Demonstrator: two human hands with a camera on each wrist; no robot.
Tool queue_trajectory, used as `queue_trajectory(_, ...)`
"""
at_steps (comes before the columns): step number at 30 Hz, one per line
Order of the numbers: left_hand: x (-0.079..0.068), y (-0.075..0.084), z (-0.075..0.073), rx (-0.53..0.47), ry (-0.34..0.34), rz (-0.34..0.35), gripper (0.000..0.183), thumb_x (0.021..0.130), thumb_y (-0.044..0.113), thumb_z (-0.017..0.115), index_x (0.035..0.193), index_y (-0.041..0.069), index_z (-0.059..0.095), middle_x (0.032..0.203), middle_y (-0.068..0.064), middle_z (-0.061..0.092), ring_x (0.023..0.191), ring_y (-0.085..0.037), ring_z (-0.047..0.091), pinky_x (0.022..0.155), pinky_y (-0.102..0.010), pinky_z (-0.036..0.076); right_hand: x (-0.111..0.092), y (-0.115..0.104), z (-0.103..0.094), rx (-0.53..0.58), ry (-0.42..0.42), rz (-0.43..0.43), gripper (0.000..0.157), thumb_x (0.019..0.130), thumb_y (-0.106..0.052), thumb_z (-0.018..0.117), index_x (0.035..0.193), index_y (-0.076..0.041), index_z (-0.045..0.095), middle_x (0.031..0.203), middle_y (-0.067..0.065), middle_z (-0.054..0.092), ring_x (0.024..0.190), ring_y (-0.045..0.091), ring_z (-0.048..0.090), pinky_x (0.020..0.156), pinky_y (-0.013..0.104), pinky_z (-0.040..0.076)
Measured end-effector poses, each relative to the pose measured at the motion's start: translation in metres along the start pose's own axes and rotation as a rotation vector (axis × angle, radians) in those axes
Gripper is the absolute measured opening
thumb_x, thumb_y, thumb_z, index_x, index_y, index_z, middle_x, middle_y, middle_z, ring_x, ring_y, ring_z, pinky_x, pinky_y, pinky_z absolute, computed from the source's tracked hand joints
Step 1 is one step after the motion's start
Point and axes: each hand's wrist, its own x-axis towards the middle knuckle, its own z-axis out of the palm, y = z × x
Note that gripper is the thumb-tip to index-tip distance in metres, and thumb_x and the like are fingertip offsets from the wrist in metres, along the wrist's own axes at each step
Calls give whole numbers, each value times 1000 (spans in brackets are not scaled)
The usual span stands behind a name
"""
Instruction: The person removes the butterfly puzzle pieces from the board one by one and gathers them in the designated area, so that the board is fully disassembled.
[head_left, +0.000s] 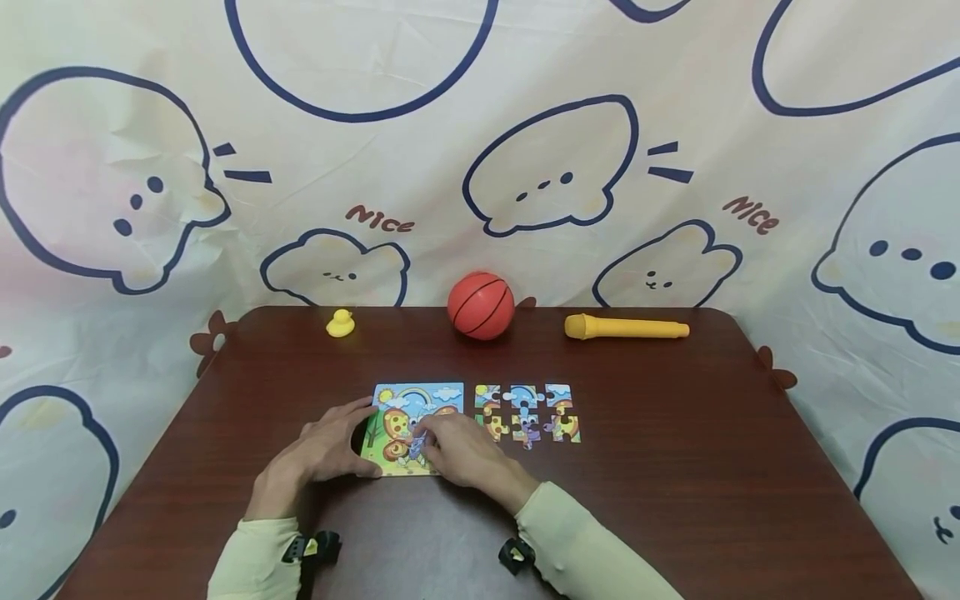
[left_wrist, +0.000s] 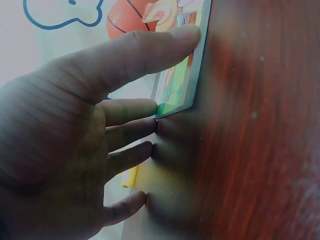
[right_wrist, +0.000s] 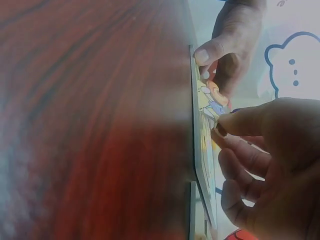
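A colourful cartoon jigsaw puzzle (head_left: 395,462) lies flat in its board on the table. My left hand (head_left: 324,446) is at its left side, thumb on the near corner and fingertips along the left edge; in the left wrist view the fingers (left_wrist: 132,111) are nearly straight. Over the middle of the picture is my right hand (head_left: 468,450). Its thumb and index finger pinch a small puzzle piece (right_wrist: 221,130) close over the board, mostly hidden by the fingertips. Several loose puzzle pieces (head_left: 525,423) lie in two rows just right of the board.
Along the table's far edge stand a yellow rubber duck (head_left: 341,323), a small red basketball (head_left: 481,306) and a yellow microphone-shaped toy (head_left: 630,327). Behind the dark wooden table (head_left: 675,500) hangs a pale cloth (head_left: 420,167) with cartoon outlines.
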Motion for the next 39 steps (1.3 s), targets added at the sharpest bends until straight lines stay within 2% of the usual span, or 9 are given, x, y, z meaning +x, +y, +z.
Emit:
queue_trajectory(8,-1,1,-1,9,2,-9,99,64,51,85,145,11,44,155,-12,34,138,-39,35,97,-69,31,-5,5,-7,113,41,-23,20,90,-13,63,106,-22,70,81,-13,65,64,-3,50,57,14,41)
queue_trajectory(15,-1,2,0,15,1,0,97,65,48,86,145,11,44,155,-12,34,138,-39,35,95,-69,32,-18,18,-17,123,87,-9,18,90,-15,64,106,-22,67,79,-14,62,61,-3,49,58,15,42)
queue_trajectory(20,-1,2,1,12,4,-7,98,64,48,86,144,10,45,155,-12,35,138,-39,35,96,-69,32,-32,27,-27,134,78,15,16,91,-16,65,106,-21,67,77,-13,59,60,-1,48,56,17,42)
queue_trajectory(24,0,2,2,12,10,-7,98,63,47,86,144,10,45,154,-12,35,138,-39,35,96,-68,32,-40,35,-33,116,77,24,18,91,-17,65,109,-21,68,81,-13,61,64,0,50,60,17,43)
queue_trajectory(31,-1,1,3,6,14,-9,99,63,48,86,144,10,45,155,-12,35,138,-39,35,97,-68,32,-51,44,-39,131,77,61,18,92,-16,63,107,-24,68,80,-14,59,66,3,50,60,20,43)
queue_trajectory(39,0,0,2,9,10,-9,98,63,49,86,144,10,45,155,-13,35,138,-39,35,96,-68,32,-60,59,-41,118,96,49,16,91,-16,65,104,-25,66,75,-14,58,62,2,49,57,19,43)
